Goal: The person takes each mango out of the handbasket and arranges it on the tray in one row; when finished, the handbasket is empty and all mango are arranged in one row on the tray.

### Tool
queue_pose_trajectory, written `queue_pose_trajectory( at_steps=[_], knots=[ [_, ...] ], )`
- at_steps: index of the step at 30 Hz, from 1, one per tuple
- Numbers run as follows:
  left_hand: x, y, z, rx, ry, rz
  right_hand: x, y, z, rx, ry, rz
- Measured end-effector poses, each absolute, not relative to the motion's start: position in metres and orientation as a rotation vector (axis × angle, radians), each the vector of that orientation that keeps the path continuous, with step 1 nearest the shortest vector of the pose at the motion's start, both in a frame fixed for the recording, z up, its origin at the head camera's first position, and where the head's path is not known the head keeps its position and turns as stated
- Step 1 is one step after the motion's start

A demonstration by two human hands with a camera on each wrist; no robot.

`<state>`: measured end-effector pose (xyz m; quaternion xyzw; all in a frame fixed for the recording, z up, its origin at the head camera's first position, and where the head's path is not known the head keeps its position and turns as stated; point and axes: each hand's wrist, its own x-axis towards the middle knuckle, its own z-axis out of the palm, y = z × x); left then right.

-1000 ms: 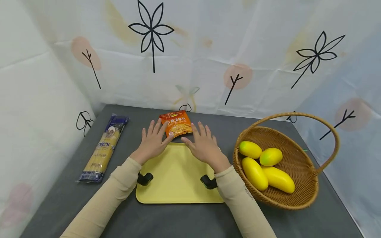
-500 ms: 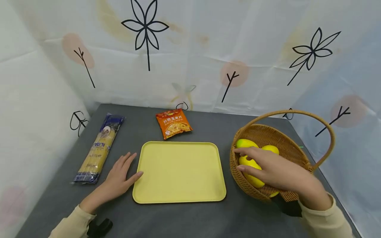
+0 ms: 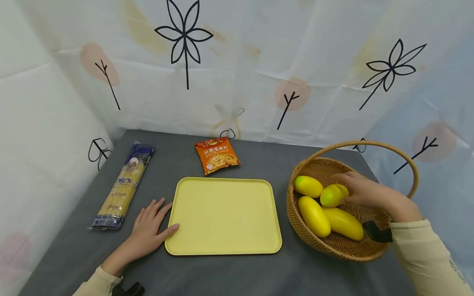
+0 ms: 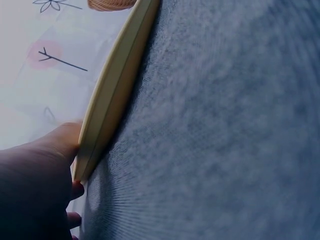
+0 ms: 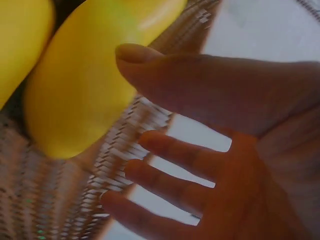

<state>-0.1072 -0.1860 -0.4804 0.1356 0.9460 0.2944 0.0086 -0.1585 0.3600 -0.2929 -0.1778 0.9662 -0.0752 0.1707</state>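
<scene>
My right hand [image 3: 364,191] reaches into a tilted wicker basket [image 3: 374,205] that holds several yellow mangoes with greenish tips. Its thumb lies against or just beside the smaller upright mango [image 3: 333,195], while the other fingers extend apart in the right wrist view, not wrapped round it. Other mangoes [image 3: 342,223] lie in front of and left of that one. At the left edge of a yellow rectangular tray [image 3: 224,216], my left hand [image 3: 144,230] rests with fingers spread. Its thumb touches the tray's rim [image 4: 107,95], and its other fingers lie beside it on the dark tabletop.
Behind the tray lies an orange snack bag [image 3: 217,155]. A long pack of spaghetti [image 3: 126,185] with blue ends lies at the left. The basket's arched handle [image 3: 370,144] rises over the right side. A patterned white cloth [image 3: 240,61] encloses the back and sides.
Both hands have left the space above the tray. The left hand came down to the tray's left edge; the right hand went to the basket, then farther right and back inside it.
</scene>
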Motion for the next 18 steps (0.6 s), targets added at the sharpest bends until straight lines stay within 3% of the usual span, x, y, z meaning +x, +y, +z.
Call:
queue_pose_trajectory(
  at_steps=[18],
  knots=[
    [-0.104, -0.187, -0.48, 0.444, 2.952, 0.961, -0.168, 0.375, -0.324, -0.524, 2.703, -0.244]
  ],
)
